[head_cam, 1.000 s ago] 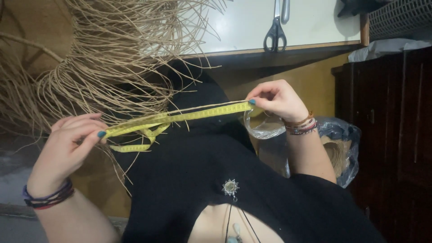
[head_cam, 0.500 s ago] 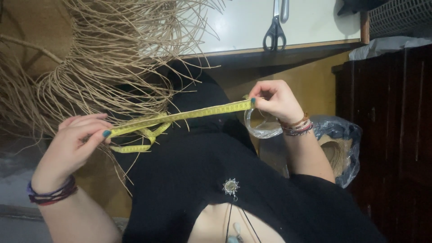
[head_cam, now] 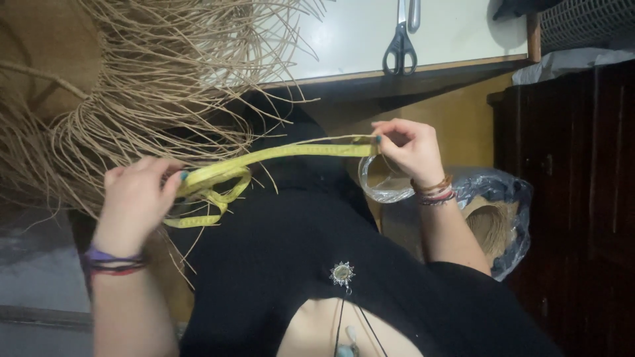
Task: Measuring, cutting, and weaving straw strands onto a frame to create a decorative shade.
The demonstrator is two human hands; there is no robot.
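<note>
Yellow measuring tape [head_cam: 291,152] now sags looser than a moment ago, over the black-clad lap: left hand [head_cam: 135,198] pinches its looped end, right hand [head_cam: 407,149] pinches the other, held higher, below the counter [head_cam: 463,39].

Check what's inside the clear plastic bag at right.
The plastic bag holds a coil of tan straw-like fiber. Its lower part is hidden behind the forearm and black garment.

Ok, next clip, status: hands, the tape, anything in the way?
Left hand pinching looped end of yellow measuring tape. Right hand pinching the other end; tape taut between them. Loose straw fibres hanging close behind the tape, by the left hand.
</note>
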